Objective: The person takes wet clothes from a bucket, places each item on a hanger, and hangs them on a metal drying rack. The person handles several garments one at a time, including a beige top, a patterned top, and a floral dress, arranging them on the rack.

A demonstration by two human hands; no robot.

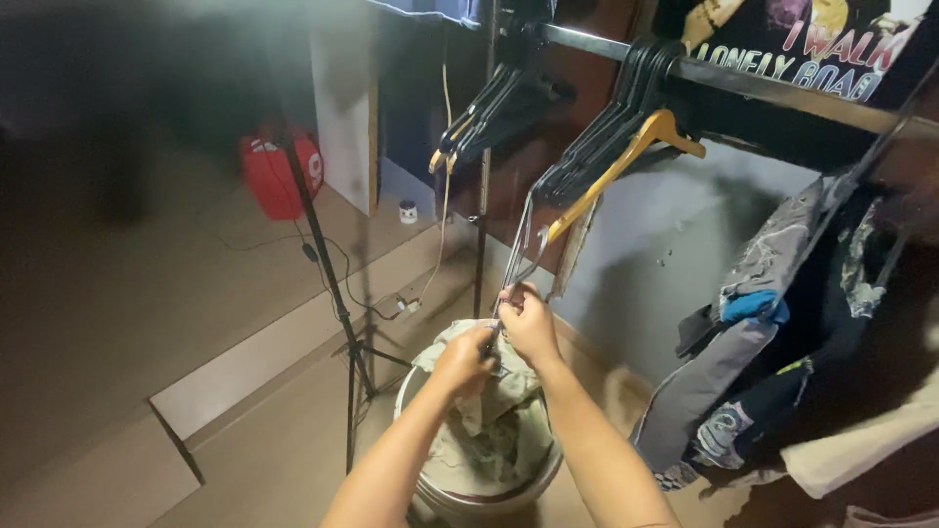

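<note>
- The fingers (509,311) of both hands curl shut, hiding whatever part of the thin hanger (518,256) they pinch.
- Below the fingers, the bucket (469,497) is cut off by the bottom edge, its inside covered by pale cloth (494,430).
- Far left of the fingers, the dark corner (88,127) is too blurred to read.
- Right of the fingers, the hanging clothes (782,372) run past the frame's edge.

Fig.: head-cam view of wearer's own limbs. Two forearms enter from bottom edge, both bare to approx. the elbow; no sleeves, cuffs or gloves in view; left hand (463,360) and right hand (528,323) bare, no rings visible; wrists w/o watch, band or bracelet; nails too small to judge; upper arms, torso and clothing out of frame; lighting dim, so finer surface detail can't be told.
</note>
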